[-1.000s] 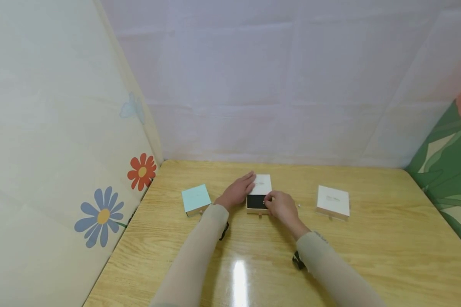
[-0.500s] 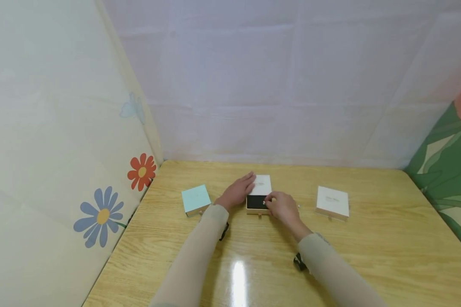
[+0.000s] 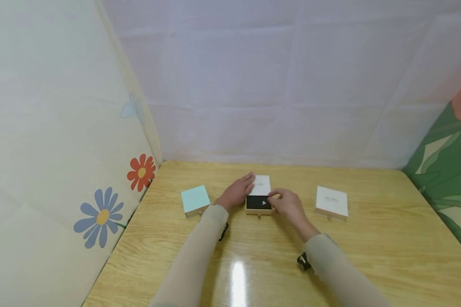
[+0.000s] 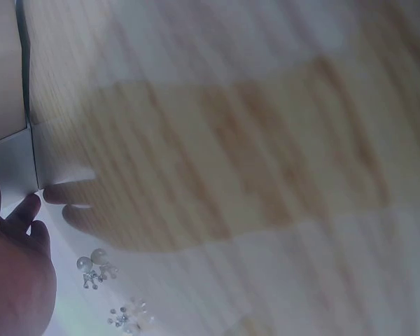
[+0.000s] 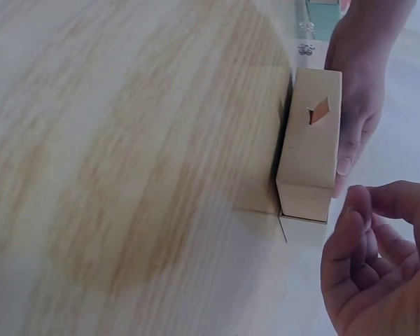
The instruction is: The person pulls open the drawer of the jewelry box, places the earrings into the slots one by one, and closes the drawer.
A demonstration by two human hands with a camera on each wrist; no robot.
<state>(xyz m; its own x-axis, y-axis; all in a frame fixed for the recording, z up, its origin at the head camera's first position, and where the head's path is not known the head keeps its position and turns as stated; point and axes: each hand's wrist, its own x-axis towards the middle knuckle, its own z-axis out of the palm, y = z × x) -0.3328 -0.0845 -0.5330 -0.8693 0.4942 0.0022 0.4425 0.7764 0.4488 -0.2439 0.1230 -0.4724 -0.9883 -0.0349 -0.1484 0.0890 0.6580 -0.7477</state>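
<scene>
A white box sleeve (image 3: 262, 182) stands mid-table with its drawer (image 3: 255, 205) pulled out toward me, showing a black lining. On the lining's right half lies a small shiny piece of jewellery (image 3: 264, 203). My left hand (image 3: 236, 192) rests along the sleeve's left side, fingers fairly straight. At the drawer's right edge is my right hand (image 3: 290, 205). The right wrist view shows its fingers (image 5: 346, 234) curled, thumb and forefinger tips together with nothing visible between them, close by the drawer front with its small tab (image 5: 320, 112).
A teal box (image 3: 195, 199) stands at the left and another white box (image 3: 332, 201) at the right. Pearl-and-crystal jewellery (image 4: 92, 269) shows on the glossy table near my left hand. A fabric backdrop (image 3: 230, 85) rises behind the wooden table (image 3: 269, 264).
My right hand has drawn back slightly to the right from the drawer's lining, leaving the jewellery uncovered there. A small item on the table right of that hand no longer shows. My left hand stays put.
</scene>
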